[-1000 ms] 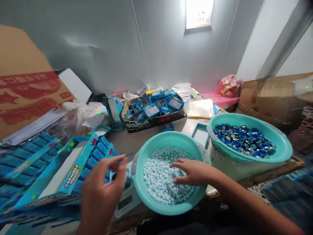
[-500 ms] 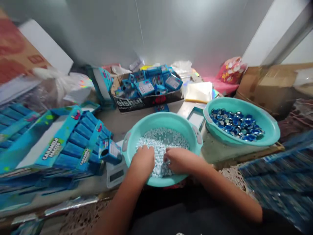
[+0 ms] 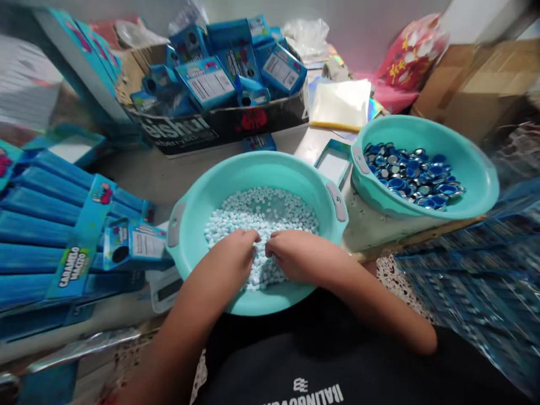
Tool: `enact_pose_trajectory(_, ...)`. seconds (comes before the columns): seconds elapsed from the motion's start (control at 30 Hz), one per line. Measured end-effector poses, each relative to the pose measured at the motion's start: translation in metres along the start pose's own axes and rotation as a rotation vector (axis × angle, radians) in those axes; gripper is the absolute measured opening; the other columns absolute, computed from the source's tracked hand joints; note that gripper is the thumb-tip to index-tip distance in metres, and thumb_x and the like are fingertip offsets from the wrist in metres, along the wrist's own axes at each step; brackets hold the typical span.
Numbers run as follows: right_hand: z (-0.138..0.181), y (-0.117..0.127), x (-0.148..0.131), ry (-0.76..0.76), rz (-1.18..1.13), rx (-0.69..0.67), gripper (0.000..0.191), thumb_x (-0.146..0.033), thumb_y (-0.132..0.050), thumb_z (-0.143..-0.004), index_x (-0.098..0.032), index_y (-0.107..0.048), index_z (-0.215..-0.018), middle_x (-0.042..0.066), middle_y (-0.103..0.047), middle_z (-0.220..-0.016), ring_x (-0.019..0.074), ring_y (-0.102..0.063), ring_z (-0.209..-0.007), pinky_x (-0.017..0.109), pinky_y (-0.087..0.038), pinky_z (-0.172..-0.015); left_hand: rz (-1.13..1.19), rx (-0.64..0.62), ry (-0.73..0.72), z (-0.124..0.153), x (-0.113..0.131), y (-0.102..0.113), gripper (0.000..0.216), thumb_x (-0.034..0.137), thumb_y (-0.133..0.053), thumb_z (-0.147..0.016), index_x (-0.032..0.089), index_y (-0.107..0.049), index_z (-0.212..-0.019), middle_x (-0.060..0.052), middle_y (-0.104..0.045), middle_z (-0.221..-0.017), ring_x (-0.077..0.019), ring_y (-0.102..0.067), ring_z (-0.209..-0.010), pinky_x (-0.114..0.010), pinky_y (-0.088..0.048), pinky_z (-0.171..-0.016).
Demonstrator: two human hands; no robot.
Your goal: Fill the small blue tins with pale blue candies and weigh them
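Note:
A turquoise plastic tub (image 3: 270, 163) with grey handle pads stands in front of me, with a layer of small white pellets (image 3: 236, 209) spread over its bottom. Both hands reach down into it. My left hand (image 3: 233, 253) is curled closed at the pellets, left of the middle. Facing it closely, my right hand (image 3: 297, 254) is also closed, fingers bent inward among the pellets. Their fingertips are partly hidden, so how many pellets each one grips does not show. Left of the tub, a small blue box (image 3: 135, 244) with a round hole rests by a flat scale (image 3: 164, 289).
A second turquoise tub (image 3: 476, 169) to the right contains blue and silver caps (image 3: 411, 171). Behind, a carton (image 3: 228, 126) is heaped with blue boxes (image 3: 206, 81). Blue display packs (image 3: 46, 211) fill the left. Brown cardboard boxes (image 3: 476, 84) stand at the far right.
My view has tilted down and come closer, so the tub and boxes appear larger. Both hands stay in the pellets, and they are now nearer each other.

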State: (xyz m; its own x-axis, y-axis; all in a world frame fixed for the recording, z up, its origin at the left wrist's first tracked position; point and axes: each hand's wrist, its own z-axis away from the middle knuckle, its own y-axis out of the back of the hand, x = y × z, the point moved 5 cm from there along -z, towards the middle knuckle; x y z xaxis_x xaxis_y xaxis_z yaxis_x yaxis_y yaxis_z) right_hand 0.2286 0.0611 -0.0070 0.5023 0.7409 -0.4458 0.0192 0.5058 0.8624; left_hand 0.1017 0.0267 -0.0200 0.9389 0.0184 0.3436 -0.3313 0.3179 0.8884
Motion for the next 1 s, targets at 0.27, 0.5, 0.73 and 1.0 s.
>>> enact_pose_trajectory(0.27, 0.001, -0.001, 0.001, -0.043, -0.044, 0.034, 0.028, -0.011, -0.052, -0.077, -0.019, -0.072, -0.095, 0.008, -0.073, -0.095, 0.0205, -0.065, -0.085, 0.028, -0.042, -0.07, 0.06, -0.003, -0.086, 0.004, 0.013, 0.003, 0.022, 0.014, -0.04, -0.089, 0.02, -0.059, -0.1, -0.008, -0.062, -0.103, -0.0205, -0.059, -0.098, -0.033, -0.044, -0.088)
enact_pose_trajectory(0.5, 0.001, -0.003, 0.002, -0.105, -0.053, 0.048, 0.031, -0.011, -0.054, -0.073, -0.02, -0.072, -0.097, 0.009, -0.074, -0.094, 0.0229, -0.067, -0.085, 0.028, -0.042, -0.069, 0.073, 0.016, -0.042, 0.006, 0.009, -0.002, 0.02, 0.016, -0.043, -0.088, 0.021, -0.061, -0.098, -0.008, -0.066, -0.103, -0.0213, -0.061, -0.099, -0.033, -0.044, -0.089)
enact_pose_trajectory(0.73, 0.009, 0.004, -0.001, -0.121, -0.062, 0.132, 0.032, -0.024, -0.062, -0.076, -0.023, -0.071, -0.107, 0.008, -0.073, -0.096, 0.0263, -0.068, -0.088, 0.032, -0.049, -0.075, 0.167, 0.358, -0.085, -0.007, 0.015, 0.063, 0.019, 0.026, -0.059, -0.082, 0.025, -0.069, -0.098, -0.002, -0.07, -0.106, -0.0213, -0.063, -0.103, -0.031, -0.046, -0.09)
enact_pose_trajectory(1.0, 0.001, 0.002, -0.019, 0.167, -0.037, 0.033, 0.068, -0.031, -0.071, -0.073, -0.039, -0.053, -0.137, 0.008, -0.05, -0.145, 0.0349, -0.059, -0.117, 0.043, -0.052, -0.088, 0.3, 0.878, 0.455, -0.106, -0.06, 0.194, 0.038, 0.039, -0.053, -0.09, 0.011, -0.061, -0.115, -0.014, -0.069, -0.111, -0.0237, -0.066, -0.099, -0.034, -0.05, -0.083)
